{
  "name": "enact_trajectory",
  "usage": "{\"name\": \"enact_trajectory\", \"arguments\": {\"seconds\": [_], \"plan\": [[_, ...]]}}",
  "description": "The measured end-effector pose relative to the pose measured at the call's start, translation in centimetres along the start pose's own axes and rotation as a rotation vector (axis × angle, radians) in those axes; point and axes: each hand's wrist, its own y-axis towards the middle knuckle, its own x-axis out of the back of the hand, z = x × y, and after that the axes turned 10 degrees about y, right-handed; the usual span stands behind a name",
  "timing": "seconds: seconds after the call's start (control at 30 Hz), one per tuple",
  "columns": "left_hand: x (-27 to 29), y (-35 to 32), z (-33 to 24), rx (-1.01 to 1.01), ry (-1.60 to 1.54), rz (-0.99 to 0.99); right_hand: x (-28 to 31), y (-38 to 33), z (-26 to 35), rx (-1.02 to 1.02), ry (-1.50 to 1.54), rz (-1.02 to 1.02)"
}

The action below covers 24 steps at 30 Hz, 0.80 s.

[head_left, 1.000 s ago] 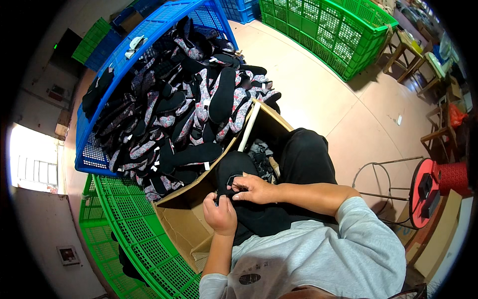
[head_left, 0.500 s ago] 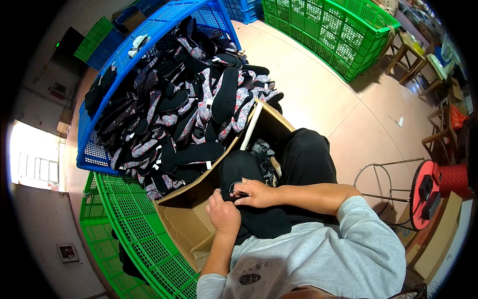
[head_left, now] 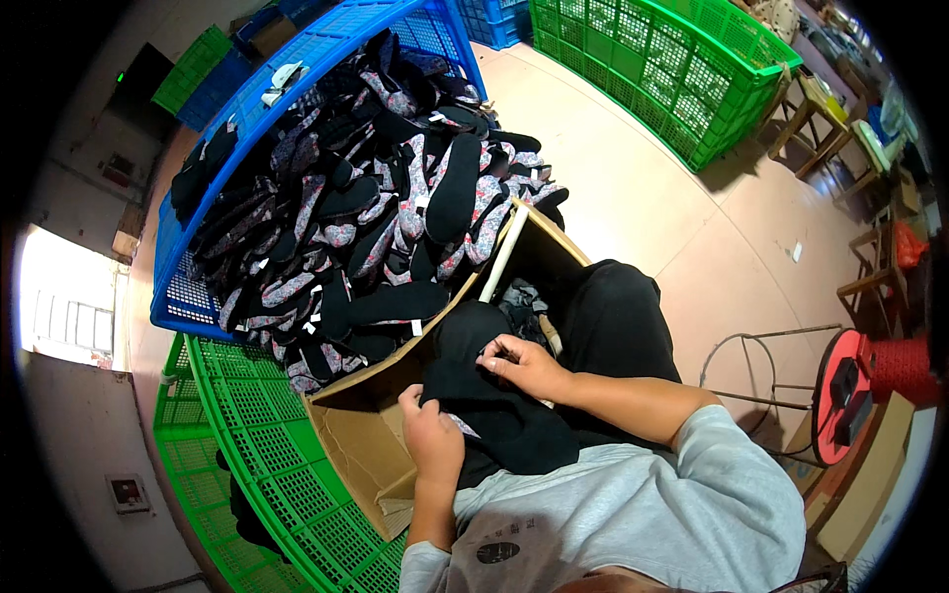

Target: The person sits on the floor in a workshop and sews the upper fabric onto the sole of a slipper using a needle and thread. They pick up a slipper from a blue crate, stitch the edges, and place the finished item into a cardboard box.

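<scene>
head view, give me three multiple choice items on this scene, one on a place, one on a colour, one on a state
1. Where does the heap of dark and patterned shoe pieces lie?
A. in the blue crate
B. on the wooden stool
C. on the red spool

2. What colour is the crate standing at the top right?
A. yellow
B. green
C. white

3. What are the two hands doing?
A. hanging free at the sides
B. both resting on the floor
C. both gripping a black piece over the lap

Answers:
1. A, the heap fills the blue crate at the person's upper left.
2. B, its lattice walls are bright green.
3. C, the left hand and right hand both close on the black piece above the cardboard box.
</scene>
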Motion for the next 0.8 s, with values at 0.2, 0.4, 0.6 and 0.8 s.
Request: {"name": "enact_trajectory", "arguments": {"seconds": [0.2, 0.4, 0.6, 0.8], "plan": [[1.8, -0.4, -1.6, 0.001, -0.212, -0.266, 0.0, 0.1, 1.3, 0.003, -0.066, 0.264], [1.8, 0.2, -1.9, -0.052, -0.199, -0.389, -0.5, -0.7, 1.7, -0.219, 0.074, 0.516], [1.4, 0.5, -1.2, -0.041, -0.23, -0.418, -1.0, -1.3, 1.2, -0.307, 0.208, 0.677], [1.4, 0.6, -0.3, 0.002, -0.217, -0.432, -0.7, -1.4, -0.5, -0.304, 0.26, 0.753]]}}
